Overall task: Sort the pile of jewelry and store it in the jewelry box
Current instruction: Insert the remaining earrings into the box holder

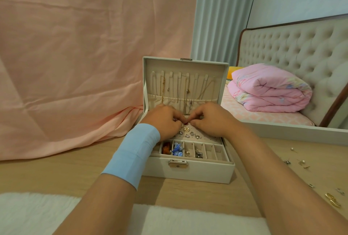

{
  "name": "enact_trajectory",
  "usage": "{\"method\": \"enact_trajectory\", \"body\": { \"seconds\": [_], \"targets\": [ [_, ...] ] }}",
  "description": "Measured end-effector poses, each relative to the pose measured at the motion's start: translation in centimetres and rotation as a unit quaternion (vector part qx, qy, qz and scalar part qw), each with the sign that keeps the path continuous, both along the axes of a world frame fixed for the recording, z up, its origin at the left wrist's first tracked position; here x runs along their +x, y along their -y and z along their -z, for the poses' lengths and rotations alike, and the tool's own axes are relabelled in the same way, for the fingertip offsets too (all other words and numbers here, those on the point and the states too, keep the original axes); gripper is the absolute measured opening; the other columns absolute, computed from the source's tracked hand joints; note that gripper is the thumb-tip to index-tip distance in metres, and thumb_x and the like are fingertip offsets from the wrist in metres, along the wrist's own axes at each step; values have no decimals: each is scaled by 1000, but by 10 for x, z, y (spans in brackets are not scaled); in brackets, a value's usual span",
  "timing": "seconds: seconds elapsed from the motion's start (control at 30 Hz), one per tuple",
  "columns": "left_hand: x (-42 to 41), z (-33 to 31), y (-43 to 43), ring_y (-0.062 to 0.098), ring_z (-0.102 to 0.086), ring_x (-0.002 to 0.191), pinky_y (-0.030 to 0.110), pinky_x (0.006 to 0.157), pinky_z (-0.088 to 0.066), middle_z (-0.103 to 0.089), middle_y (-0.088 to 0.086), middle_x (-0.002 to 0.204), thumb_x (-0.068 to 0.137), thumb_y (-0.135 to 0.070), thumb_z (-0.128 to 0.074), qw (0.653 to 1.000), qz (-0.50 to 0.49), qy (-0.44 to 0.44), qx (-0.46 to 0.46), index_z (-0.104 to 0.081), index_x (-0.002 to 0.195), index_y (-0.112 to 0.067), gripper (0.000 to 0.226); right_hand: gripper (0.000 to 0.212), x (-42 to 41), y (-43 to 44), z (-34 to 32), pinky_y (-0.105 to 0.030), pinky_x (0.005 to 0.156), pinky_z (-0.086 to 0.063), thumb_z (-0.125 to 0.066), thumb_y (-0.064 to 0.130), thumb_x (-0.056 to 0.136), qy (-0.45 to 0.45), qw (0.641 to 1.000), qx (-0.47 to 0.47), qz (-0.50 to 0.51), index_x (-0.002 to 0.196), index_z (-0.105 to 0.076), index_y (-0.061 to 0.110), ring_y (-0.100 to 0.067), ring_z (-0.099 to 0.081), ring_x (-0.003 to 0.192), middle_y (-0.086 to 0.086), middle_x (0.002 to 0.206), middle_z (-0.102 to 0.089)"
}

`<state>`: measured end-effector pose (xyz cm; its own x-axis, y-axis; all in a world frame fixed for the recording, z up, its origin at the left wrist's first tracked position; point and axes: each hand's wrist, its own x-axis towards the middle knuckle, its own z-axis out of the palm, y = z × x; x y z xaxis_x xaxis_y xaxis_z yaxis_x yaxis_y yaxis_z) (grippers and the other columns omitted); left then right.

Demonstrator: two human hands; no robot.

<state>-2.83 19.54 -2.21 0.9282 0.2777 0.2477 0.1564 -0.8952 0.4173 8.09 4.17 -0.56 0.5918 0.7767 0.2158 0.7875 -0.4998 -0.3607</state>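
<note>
Right hand (211, 120) pinches a stud (186, 123); loose earrings (301, 161) lie beside jewelry box (197, 172).

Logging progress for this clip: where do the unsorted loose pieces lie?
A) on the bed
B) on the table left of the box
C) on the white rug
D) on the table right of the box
D: small earrings and gold hoops lie scattered on the table to the right of the jewelry box.
</note>
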Motion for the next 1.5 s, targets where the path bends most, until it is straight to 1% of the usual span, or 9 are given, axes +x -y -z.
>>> {"method": "enact_trajectory", "body": {
  "seconds": [0.1, 0.23, 0.53, 0.8, 1.07, 1.27, 1.33, 1.43, 1.5],
  "targets": [
    [-1, -1, 1, 14, -53, 109, 27, 92, -42, -62, -7, 127, 90, -28, -52, 1000, 4, 11, 1, -73, 101, -46, 30, 8, 1, 1, -2, -39, 88, -57, -73, 30, 87, -7, 1000, 3, 5, 89, -81, 33, -4, -66, 90, 17, 92, -73],
    [-1, -1, 1, 12, -48, 117, 35, 102, -43, -62, -8, 126, 89, -28, -53, 1000, 2, 12, -3, -73, 102, -46, 29, 7, 4, 3, -1, -38, 84, -59, -76, 35, 82, -29, 999, 14, 9, 76, -78, 30, -3, -67, 82, 17, 80, -72],
    [-2, -2, 4, 10, -41, 107, 28, 95, -37, -59, -7, 127, 90, -31, -55, 1000, -1, 6, 5, -72, 106, -45, 28, 19, 0, 7, -7, -29, 81, -52, -65, 19, 86, -55, 998, 16, -6, 82, -78, 32, -2, -62, 85, 17, 89, -71],
    [-5, -4, 8, 13, -38, 121, 32, 101, -35, -58, -8, 127, 92, -30, -54, 1000, 3, 1, 24, -70, 114, -42, 30, 30, 0, 7, -6, -30, 81, -52, -60, 12, 85, -32, 999, 17, -3, 77, -77, 35, -1, -61, 85, 21, 88, -68],
    [-7, -19, 23, 15, -38, 130, 36, 105, -33, -56, -8, 132, 89, -33, -56, 1000, 2, 27, 8, -65, 120, -41, 33, 28, 7, 37, -14, -14, 75, -43, -65, 9, 88, -63, 988, 141, -8, 94, -78, 33, 2, -62, 88, 16, 92, -70],
    [-2, -31, 82, 7, -50, 113, 32, 100, -44, -61, -17, 116, 92, -32, -55, 994, 71, 79, 0, -65, 117, -38, 27, 26, 20, 117, -24, -10, 75, -40, -65, 7, 90, -77, 988, 133, 28, 96, -79, 28, 0, -65, 91, 10, 91, -75],
    [7, -32, 108, 6, -54, 105, 31, 96, -48, -61, -18, 113, 94, -32, -54, 994, 91, 65, -9, -65, 118, -38, 27, 26, 25, 146, -22, -12, 73, -40, -65, 8, 91, -63, 991, 106, 51, 96, -78, 30, 6, -63, 84, 11, 91, -73],
    [26, -31, 149, 8, -58, 98, 35, 93, -51, -61, -18, 110, 94, -30, -53, 992, 116, 40, -18, -65, 118, -36, 28, 23, 33, 188, -17, -6, 59, -40, -65, 10, 93, -51, 991, 77, 100, 96, -78, 29, 14, -57, 66, 13, 88, -69],
    [41, -28, 178, 9, -60, 99, 36, 93, -52, -62, -18, 111, 94, -30, -52, 992, 128, 12, -16, -65, 118, -37, 28, 26, 40, 216, -11, -7, 61, -41, -63, 11, 93, -39, 988, 60, 138, 95, -76, 33, 10, -60, 70, 16, 85, -69]
  ]
}}
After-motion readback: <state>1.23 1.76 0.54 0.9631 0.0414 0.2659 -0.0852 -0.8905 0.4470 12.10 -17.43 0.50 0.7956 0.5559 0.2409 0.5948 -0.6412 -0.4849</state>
